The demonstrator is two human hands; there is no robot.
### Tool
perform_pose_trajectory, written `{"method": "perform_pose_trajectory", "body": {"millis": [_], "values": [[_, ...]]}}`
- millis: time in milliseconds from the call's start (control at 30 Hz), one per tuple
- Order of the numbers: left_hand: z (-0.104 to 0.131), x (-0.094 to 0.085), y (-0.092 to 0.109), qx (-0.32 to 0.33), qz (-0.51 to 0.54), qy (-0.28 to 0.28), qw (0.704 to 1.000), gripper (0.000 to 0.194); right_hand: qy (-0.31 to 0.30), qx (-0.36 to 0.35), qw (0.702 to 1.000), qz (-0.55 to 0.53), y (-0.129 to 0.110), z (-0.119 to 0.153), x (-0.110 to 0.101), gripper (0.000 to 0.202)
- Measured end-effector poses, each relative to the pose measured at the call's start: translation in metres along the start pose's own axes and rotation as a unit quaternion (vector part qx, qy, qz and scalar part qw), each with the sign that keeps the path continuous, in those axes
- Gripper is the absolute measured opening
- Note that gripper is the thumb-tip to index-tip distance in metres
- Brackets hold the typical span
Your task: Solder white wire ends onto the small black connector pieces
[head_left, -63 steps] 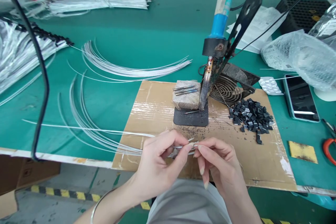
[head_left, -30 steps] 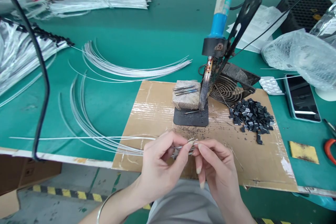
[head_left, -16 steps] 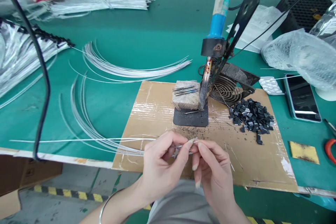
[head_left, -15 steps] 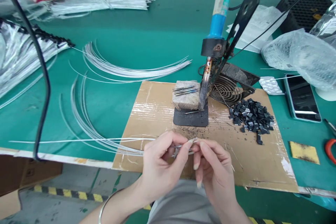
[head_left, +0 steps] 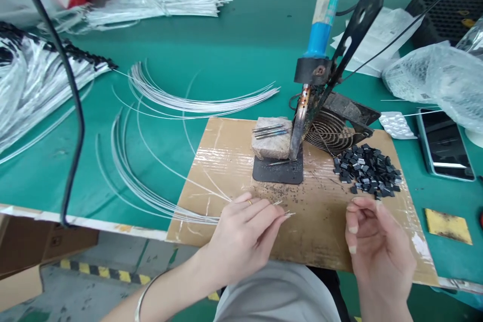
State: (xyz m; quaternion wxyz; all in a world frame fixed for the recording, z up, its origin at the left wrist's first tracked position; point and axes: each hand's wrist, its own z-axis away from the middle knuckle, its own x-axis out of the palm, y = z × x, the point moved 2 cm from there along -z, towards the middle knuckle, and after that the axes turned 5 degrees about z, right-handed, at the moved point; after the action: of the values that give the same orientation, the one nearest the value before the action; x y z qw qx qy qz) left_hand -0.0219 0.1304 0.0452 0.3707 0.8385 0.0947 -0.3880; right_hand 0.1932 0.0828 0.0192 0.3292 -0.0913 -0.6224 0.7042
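Observation:
My left hand (head_left: 249, 234) is closed round a bundle of thin white wires (head_left: 166, 206), whose tips stick out past the fingertips over the cardboard (head_left: 313, 241). The wires curve away to the left across the green table. My right hand (head_left: 377, 246) is at the near edge of a pile of small black pieces (head_left: 368, 168). Its thumb and index fingertips are close together; whether they pinch a black piece is too small to tell. Beyond my hands, a soldering iron with a blue handle (head_left: 324, 20) points down beside a pale block (head_left: 271, 138).
A round-grilled fan (head_left: 328, 128) stands behind the iron. To the right are a phone (head_left: 445, 143), a yellow sponge (head_left: 448, 225) and clear plastic bags (head_left: 433, 73). Another wire bundle (head_left: 199, 105) lies further back. A black cable (head_left: 73, 95) hangs at the left.
My right hand has moved away from my left hand, rightward to the black pieces. My left hand has turned over slightly, still holding wires, and more wire loops spread behind it.

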Motion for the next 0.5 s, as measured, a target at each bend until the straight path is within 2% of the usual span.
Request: {"method": "perform_pose_trajectory", "body": {"millis": [67, 233, 500], "values": [[0.004, 0.0, 0.0, -0.016, -0.011, 0.022, 1.0, 0.017, -0.012, -0.003, 1.0, 0.006, 0.001, 0.002, 0.001, 0.025], [0.014, 0.001, 0.004, -0.01, -0.103, 0.072, 0.992, 0.019, -0.028, -0.008, 0.999, 0.014, 0.003, 0.004, -0.001, 0.022], [0.025, 0.013, -0.005, -0.099, -0.068, 0.15, 0.981, 0.013, -0.055, -0.029, 0.998, 0.023, 0.005, 0.003, -0.002, 0.019]]}}
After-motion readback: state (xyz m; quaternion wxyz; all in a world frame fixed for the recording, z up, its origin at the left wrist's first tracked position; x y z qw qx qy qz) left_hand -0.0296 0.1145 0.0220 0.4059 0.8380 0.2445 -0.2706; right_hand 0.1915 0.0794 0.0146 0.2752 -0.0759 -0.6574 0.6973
